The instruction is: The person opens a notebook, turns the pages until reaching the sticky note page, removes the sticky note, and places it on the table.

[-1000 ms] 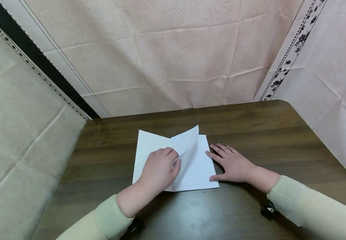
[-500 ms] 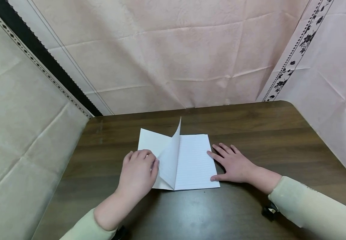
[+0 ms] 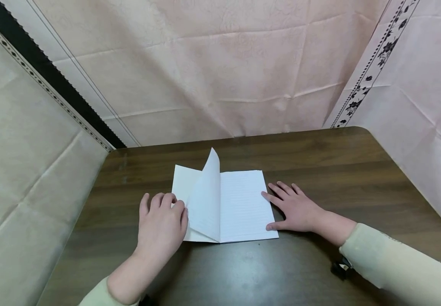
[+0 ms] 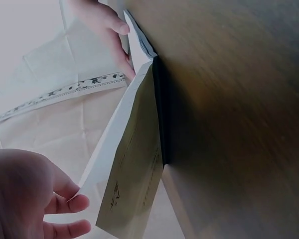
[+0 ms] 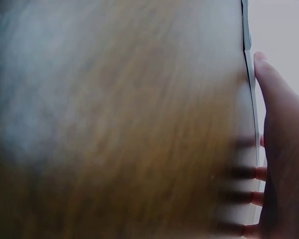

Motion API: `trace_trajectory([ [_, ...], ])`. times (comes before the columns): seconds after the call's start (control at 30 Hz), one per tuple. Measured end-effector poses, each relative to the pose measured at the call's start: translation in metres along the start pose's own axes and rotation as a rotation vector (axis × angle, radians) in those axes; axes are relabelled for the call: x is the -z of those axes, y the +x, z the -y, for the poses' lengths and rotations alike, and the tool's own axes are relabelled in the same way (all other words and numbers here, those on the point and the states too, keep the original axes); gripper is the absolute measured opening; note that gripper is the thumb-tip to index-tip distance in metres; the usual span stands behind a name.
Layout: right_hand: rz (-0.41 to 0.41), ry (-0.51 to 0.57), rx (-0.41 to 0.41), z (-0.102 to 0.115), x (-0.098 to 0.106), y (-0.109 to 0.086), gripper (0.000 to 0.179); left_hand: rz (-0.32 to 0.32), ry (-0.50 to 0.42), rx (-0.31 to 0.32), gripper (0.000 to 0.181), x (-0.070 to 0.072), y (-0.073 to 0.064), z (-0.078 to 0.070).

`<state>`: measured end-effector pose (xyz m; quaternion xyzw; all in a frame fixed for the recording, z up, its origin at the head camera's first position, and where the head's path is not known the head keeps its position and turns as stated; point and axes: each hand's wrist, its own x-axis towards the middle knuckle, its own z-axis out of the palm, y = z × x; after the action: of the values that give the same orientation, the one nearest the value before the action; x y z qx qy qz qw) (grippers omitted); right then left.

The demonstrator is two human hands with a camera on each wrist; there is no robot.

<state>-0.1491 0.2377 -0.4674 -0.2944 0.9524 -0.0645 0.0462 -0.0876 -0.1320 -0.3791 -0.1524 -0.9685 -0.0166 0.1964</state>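
Observation:
An open notebook with lined white pages lies on the table. My left hand is over the notebook's left edge and pinches a page between thumb and fingers. That page stands curved up from the fold, its upper corner raised and leaning left over the left side. In the left wrist view, a yellowish sheet with dark marks hangs below the pinched page. My right hand rests with spread fingers at the right edge, its thumb and index fingertip touching the right-hand page.
The brown wood-grain table extends around the notebook on all sides. Pale cloth hangings stand behind its far edge and at both sides.
My left hand has moved left, drawing the page from the right side across the fold, so it now leans left. More of the lined right-hand page shows. The right hand has stayed in place.

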Motion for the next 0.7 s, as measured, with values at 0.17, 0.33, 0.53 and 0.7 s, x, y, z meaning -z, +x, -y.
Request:
trace_trajectory([
  [0.17, 0.002, -0.001, 0.003, 0.0, 0.001, 0.0, 0.102, 0.01, 0.034, -0.004, 0.017, 0.002, -0.003, 0.002],
  [0.33, 0.012, 0.01, 0.001, 0.0, 0.002, 0.001, 0.102, 0.018, 0.035, 0.015, 0.018, 0.001, -0.006, 0.004],
  [0.53, 0.018, 0.02, -0.001, 0.002, 0.005, 0.002, 0.101, 0.012, 0.059, 0.042, 0.019, -0.003, -0.012, 0.009],
  [0.7, 0.034, 0.021, -0.003, 0.003, 0.005, 0.001, 0.102, 0.055, 0.092, 0.045, 0.022, -0.006, -0.019, 0.011],
])
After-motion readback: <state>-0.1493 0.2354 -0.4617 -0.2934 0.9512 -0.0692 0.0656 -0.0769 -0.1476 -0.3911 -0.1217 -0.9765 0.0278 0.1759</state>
